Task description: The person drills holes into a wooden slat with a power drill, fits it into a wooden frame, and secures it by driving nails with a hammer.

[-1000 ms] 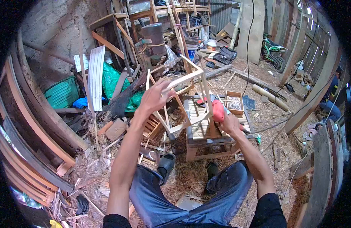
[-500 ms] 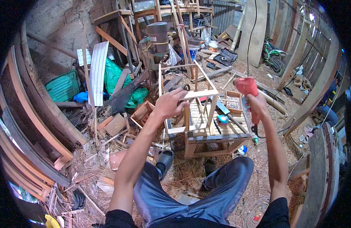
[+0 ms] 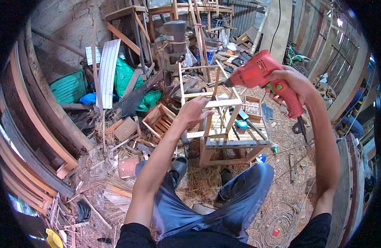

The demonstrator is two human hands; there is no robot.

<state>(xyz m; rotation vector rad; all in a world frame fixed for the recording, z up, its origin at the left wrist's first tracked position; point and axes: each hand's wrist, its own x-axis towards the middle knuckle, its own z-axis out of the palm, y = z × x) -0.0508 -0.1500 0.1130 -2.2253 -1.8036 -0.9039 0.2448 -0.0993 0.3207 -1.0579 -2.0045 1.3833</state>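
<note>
My right hand (image 3: 295, 84) grips a red power drill (image 3: 258, 68) by its handle, held up with its chuck pointing left above the work. A cord hangs from the bottom of the handle. My left hand (image 3: 193, 110) is closed on the front top bar of a light wooden frame (image 3: 225, 103), which stands tilted on a low slatted table (image 3: 211, 142). The drill's tip is apart from the frame's front bar. On the table lie a turquoise tape measure (image 3: 241, 125) and a long-handled tool (image 3: 256, 129). Behind them sits a small wooden box (image 3: 260, 111) holding small pieces.
A slatted wooden crate (image 3: 151, 126) lies left of the table. Curved timber pieces (image 3: 41, 120) lean at the far left. A coiled cable (image 3: 277, 229) rests on the littered floor at right. Another person (image 3: 355, 111) is partly visible at the right edge.
The drill has come up and closer to me, turning so that its chuck points left. My left hand stays on the frame, and the view has shifted slightly.
</note>
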